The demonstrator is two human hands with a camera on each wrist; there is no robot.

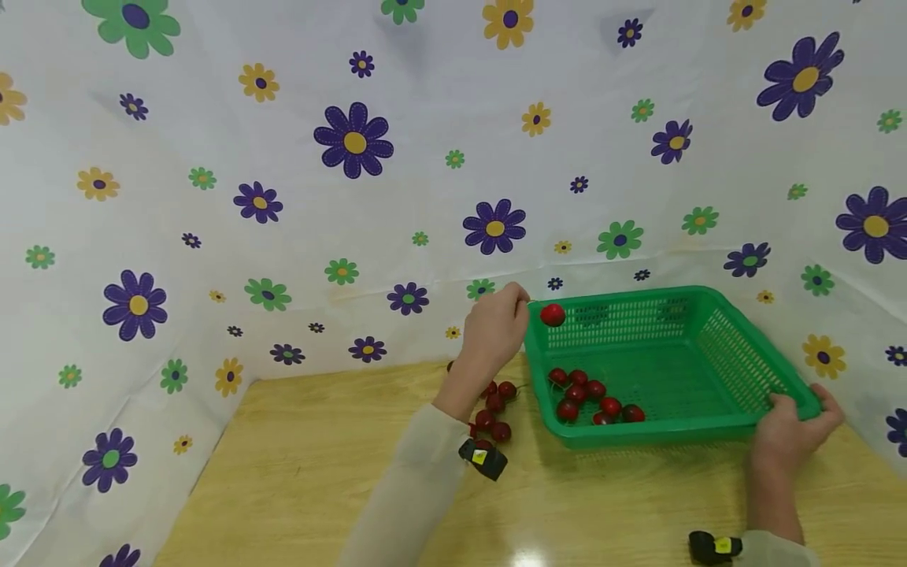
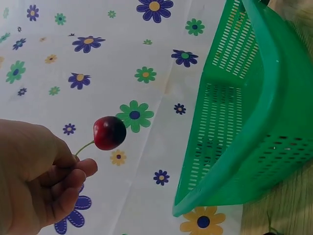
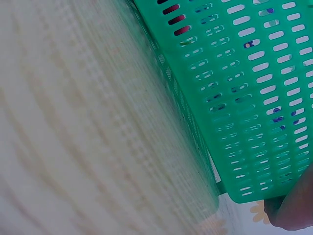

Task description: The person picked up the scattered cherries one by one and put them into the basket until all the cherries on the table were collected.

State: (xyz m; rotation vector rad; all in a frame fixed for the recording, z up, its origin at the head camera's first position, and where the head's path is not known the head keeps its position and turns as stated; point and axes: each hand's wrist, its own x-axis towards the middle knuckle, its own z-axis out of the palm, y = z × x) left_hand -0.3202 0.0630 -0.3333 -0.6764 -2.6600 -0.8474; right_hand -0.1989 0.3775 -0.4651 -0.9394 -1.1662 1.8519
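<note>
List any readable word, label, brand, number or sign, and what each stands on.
None can be read.
Black device on left wrist: yellow label, too small to read.
Black device on right wrist: yellow label, too small to read.
Green basket, flowered cloth: no lettering visible.

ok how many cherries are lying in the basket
8 visible cherries in the near-left part of the green plastic basket; some may be hidden. Another cherry hangs from the left hand.

cherries point(image 1: 576, 392) in basket point(image 1: 666, 431), near left | loose cherries point(image 1: 501, 431) left, on table point(image 1: 305, 465), extent unclear behind left wrist point(image 1: 460, 387) | cloth point(image 1: 425, 94) behind basket
</note>
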